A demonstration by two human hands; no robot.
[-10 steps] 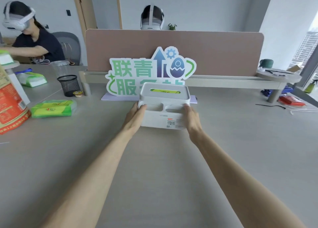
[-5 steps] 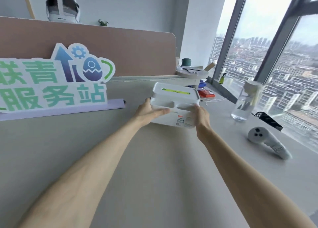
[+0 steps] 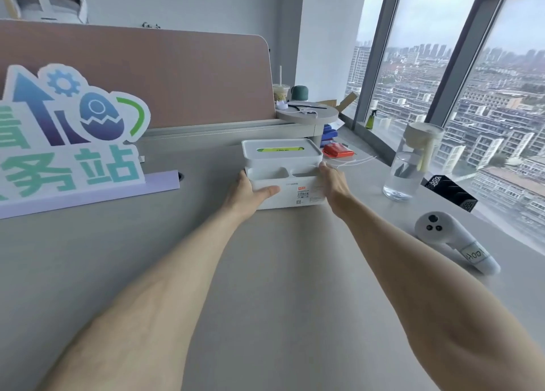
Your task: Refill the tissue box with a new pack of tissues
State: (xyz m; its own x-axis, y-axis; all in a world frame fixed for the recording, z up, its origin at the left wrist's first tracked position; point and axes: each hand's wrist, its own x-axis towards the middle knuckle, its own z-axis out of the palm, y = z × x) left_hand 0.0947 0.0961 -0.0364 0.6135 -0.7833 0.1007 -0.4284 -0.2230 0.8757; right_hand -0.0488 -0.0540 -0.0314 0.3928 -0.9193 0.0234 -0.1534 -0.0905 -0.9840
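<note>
On the desk (image 3: 265, 272), both hands' grip holds the tissue box (image 3: 283, 172).

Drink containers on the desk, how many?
3. A clear water bottle stands right of the tissue box; a lidded cup with straw and a green mug stand on the round shelf behind. Others may be out of frame.

The sign (image 3: 67, 142) runs off the left edge, and the tissue box (image 3: 283, 175) label print is too small to read.
</note>
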